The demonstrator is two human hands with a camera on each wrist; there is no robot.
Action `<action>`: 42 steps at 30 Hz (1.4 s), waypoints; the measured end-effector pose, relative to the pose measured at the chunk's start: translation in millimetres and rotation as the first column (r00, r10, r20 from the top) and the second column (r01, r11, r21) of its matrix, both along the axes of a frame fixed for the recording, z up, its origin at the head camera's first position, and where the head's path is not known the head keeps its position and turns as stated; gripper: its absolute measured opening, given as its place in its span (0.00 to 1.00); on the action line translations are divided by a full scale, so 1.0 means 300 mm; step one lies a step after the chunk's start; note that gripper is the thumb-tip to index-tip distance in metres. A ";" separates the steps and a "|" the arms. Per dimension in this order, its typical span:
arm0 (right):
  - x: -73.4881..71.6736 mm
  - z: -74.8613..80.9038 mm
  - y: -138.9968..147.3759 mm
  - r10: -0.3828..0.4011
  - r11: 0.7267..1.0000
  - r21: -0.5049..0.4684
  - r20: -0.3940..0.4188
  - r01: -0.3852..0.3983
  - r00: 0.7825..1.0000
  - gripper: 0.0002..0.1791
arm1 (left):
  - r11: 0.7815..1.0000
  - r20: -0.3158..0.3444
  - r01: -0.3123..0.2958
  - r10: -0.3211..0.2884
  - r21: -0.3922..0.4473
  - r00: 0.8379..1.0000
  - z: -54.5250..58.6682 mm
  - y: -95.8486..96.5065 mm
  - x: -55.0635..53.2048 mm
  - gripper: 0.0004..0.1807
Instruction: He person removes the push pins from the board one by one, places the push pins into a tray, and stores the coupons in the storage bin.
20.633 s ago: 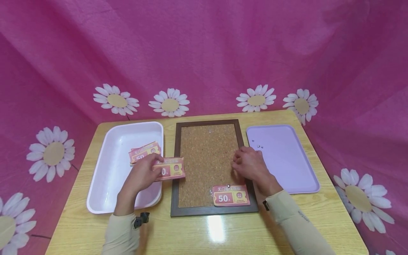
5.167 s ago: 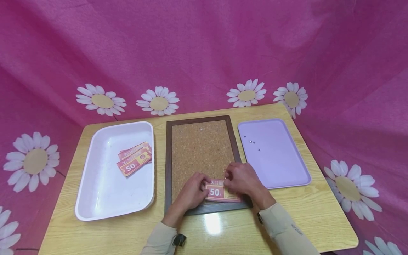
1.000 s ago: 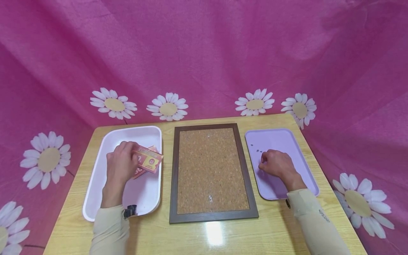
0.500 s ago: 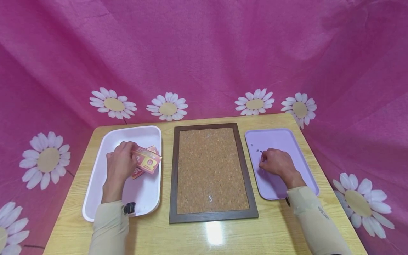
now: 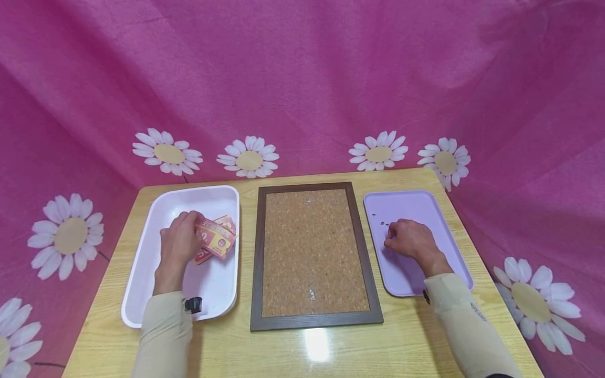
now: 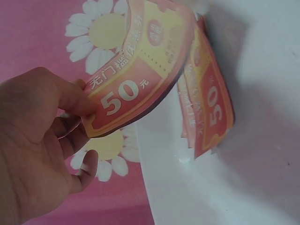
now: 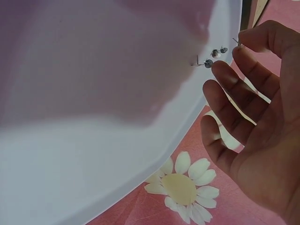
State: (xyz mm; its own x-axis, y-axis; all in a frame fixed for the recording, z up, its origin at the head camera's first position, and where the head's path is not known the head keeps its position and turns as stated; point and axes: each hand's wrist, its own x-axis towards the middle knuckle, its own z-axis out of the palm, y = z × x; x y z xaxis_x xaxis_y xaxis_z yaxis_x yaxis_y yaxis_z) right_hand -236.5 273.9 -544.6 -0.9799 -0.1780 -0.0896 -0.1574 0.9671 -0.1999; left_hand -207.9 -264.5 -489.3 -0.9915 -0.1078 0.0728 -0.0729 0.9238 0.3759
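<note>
My left hand (image 5: 177,241) is over the white plastic tub (image 5: 189,195), pinching the end of a red and yellow 50 coupon (image 6: 126,79) between thumb and fingers. The coupon bends as it hangs out from the hand, and its far end meets or overlaps several more coupons (image 6: 213,101) lying in the tub. Over the lavender tray (image 5: 402,202), my right hand (image 5: 411,241) pinches a thumbtack (image 7: 237,42) between thumb and index finger, the pin showing at the fingertips. Several loose thumbtacks (image 7: 208,63) lie on the tray near its edge, close to that hand.
A cork board (image 5: 314,252) in a dark brown frame lies between tub and tray, with small shiny spots near its top and bottom. All three rest on a wooden table (image 5: 283,352). Behind hangs a pink curtain (image 5: 302,79) with daisies.
Earlier a coupon lay at the board's lower right with both hands at it; now it is off the board. In the last second, the left hand's coupon has sunk slightly; the right hand barely moved.
</note>
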 end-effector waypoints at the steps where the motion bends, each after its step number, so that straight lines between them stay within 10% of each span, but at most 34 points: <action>1: -0.002 -0.001 0.001 0.001 1.000 0.001 0.002 -0.001 1.000 0.08 | 1.000 0.011 -0.004 0.004 0.003 1.000 -0.004 -0.002 -0.001 0.16; 42: -0.054 -0.060 0.051 -0.074 0.995 -0.057 0.077 0.078 0.994 0.06 | 0.996 0.296 -0.048 0.024 0.071 0.955 -0.081 -0.060 -0.001 0.29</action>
